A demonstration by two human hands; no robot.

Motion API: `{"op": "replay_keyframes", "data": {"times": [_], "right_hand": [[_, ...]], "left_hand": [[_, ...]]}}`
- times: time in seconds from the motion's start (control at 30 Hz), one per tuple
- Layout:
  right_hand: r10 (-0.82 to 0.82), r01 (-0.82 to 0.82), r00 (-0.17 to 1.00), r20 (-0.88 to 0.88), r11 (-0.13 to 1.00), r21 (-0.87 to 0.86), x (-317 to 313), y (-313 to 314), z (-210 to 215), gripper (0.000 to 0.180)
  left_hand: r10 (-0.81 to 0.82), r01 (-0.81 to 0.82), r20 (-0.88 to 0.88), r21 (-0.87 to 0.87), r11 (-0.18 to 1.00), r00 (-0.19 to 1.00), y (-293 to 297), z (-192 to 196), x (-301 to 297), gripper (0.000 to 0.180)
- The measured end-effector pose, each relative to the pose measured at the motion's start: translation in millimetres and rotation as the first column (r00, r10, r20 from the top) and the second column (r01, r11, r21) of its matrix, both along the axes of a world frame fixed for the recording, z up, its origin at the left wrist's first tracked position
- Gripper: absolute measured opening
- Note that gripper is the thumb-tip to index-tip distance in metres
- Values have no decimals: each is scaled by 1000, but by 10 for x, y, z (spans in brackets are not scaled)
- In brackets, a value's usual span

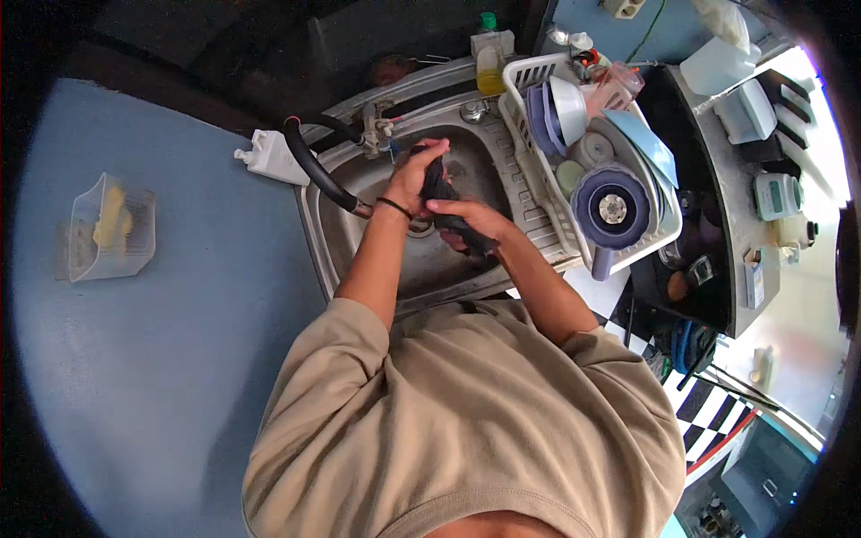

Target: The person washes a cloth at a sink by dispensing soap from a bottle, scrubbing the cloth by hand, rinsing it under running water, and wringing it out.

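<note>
Over the metal sink (484, 282) I hold a crumpled black cloth (438, 184), stretched and bunched between both hands. My left hand (412, 182), with a dark band at the wrist, is closed on its upper part. My right hand (478, 218) grips the lower part, and a dark end pokes out beneath the fingers. Left of my hands, a black hose (314, 167) curves from the tap (375, 134) down into the basin. The drain lies partly hidden behind my hands.
A white dish rack (552, 208) stuffed with bowls, lids and a purple pan (592, 202) stands right of the sink. A bottle of yellow liquid (490, 76) is behind it. On the left wall hang a white bottle (276, 160) and a clear holder (134, 238). A shelf (717, 161) runs farther right.
</note>
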State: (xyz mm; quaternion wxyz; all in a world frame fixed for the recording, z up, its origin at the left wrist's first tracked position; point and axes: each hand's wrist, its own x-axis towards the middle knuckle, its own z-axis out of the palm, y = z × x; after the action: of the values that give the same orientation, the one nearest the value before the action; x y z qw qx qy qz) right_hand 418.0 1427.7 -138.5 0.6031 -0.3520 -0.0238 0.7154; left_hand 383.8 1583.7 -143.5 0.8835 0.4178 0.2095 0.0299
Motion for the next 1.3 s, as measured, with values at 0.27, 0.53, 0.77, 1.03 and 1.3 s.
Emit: {"op": "replay_keyframes", "data": {"times": [0.27,0.53,0.77,1.03,1.3], "right_hand": [[448,30,175,877,888,-459,-60,305,-357,29],[569,51,-215,794,818,-572,-259,483,-647,27],[271,273,-172,947,937,-219,-261,290,-593,35],[-9,-7,949,-316,999,-50,-192,47,-662,22],[172,21,565,807,975,-223,-28,132,-253,29]], "left_hand": [[394,-104,-500,512,853,771,31,-478,89,45],[539,-67,-682,588,806,495,220,-1154,-20,32],[392,-239,-500,343,908,772,239,-821,-121,36],[-104,233,254,-554,799,962,113,-758,-397,40],[-68,116,189,-259,959,980,76,-126,-58,20]]}}
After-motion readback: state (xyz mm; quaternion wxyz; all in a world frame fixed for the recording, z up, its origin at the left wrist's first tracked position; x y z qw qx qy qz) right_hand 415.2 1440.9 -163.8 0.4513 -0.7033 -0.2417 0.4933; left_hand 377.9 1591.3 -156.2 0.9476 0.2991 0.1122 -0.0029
